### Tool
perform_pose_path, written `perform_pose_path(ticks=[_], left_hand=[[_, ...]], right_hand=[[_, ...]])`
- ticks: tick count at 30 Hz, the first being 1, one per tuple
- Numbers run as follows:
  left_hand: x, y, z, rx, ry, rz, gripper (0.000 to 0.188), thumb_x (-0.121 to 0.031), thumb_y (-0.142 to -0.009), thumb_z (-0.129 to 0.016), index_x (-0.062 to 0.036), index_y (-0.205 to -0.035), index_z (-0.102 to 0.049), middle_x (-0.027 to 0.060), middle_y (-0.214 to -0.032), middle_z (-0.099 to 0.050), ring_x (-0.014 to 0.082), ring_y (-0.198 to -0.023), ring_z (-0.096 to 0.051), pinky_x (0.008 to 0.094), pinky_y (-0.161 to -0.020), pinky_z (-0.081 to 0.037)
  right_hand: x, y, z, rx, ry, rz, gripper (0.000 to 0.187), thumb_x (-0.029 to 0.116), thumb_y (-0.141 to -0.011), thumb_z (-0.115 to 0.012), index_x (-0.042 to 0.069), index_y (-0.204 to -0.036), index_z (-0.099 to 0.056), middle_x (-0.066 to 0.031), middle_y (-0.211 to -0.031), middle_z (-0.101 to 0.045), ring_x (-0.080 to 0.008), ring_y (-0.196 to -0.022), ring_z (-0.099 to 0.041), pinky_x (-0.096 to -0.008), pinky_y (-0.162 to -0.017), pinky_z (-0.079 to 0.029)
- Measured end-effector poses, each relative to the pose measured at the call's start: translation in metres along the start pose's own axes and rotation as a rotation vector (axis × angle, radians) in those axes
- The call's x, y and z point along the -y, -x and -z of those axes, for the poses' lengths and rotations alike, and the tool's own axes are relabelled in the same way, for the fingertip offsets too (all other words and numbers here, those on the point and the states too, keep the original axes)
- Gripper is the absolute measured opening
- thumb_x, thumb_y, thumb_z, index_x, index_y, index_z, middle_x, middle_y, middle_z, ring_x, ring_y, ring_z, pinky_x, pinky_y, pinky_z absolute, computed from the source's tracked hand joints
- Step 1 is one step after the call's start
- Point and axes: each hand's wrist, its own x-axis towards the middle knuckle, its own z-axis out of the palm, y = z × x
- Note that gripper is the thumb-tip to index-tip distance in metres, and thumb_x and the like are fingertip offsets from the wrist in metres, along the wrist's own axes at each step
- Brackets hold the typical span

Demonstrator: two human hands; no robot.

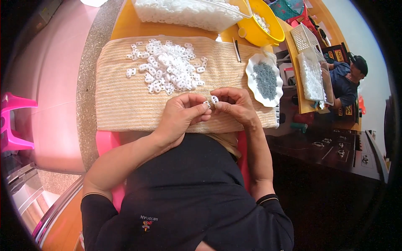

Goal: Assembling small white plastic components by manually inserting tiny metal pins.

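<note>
My left hand is closed, with a small white plastic piece pinched between thumb and forefinger. Close beside it, my right hand pinches a white oval plastic piece with two holes, which looks like a cord lock. The two pieces are near each other; whether they touch I cannot tell. Beyond my hands a loose pile of white two-holed cord locks lies on a striped beige towel. To the right, a white scalloped dish holds many tiny grey parts, perhaps springs.
At the back stand a clear bin of white pieces and a yellow basin. Two thin dark tools lie near the dish. Farther right, a person sits by another clear bin. A pink stool stands left.
</note>
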Motion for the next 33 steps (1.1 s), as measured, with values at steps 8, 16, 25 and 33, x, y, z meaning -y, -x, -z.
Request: perform_pose_path(ticks=[8,16,25,33], left_hand=[[-0.0002,0.0003,-0.0004,0.001,-0.009,0.002,0.013,-0.003,-0.089,-0.061,0.0017,-0.101,-0.059,0.0076,-0.092,-0.065,0.0108,-0.079,-0.064,0.0228,-0.073,-0.055],[0.0013,-0.0006,0.0001,-0.005,-0.015,0.000,0.013,-0.004,-0.089,-0.062,0.0019,-0.101,-0.059,0.0074,-0.091,-0.065,0.0104,-0.078,-0.064,0.0224,-0.072,-0.055],[0.0016,-0.0003,-0.0002,-0.001,-0.026,-0.007,0.013,-0.004,-0.089,-0.062,0.0020,-0.101,-0.060,0.0071,-0.090,-0.066,0.0098,-0.078,-0.064,0.0220,-0.072,-0.054],[0.0015,-0.0004,-0.0005,0.005,-0.026,0.002,0.013,-0.004,-0.089,-0.062,0.0019,-0.101,-0.060,0.0072,-0.091,-0.065,0.0098,-0.079,-0.063,0.0221,-0.073,-0.055]], right_hand=[[0.0015,0.0009,-0.0019,-0.007,-0.015,0.001,0.032,0.006,-0.084,-0.070,-0.003,-0.113,-0.062,-0.0071,-0.094,-0.068,-0.0120,-0.082,-0.065,-0.0249,-0.074,-0.053],[0.0001,0.0012,0.0014,0.024,-0.014,0.009,0.031,0.003,-0.084,-0.068,-0.005,-0.114,-0.060,-0.0081,-0.096,-0.068,-0.0137,-0.085,-0.066,-0.0261,-0.077,-0.054],[0.0006,0.0006,-0.0006,0.044,-0.012,-0.010,0.031,0.007,-0.084,-0.070,-0.002,-0.113,-0.063,-0.0059,-0.098,-0.068,-0.0108,-0.088,-0.064,-0.0233,-0.079,-0.051],[0.0020,0.0009,-0.0025,0.063,-0.023,-0.004,0.031,0.004,-0.084,-0.070,-0.002,-0.113,-0.063,-0.0070,-0.099,-0.068,-0.0121,-0.091,-0.064,-0.0244,-0.081,-0.051]])
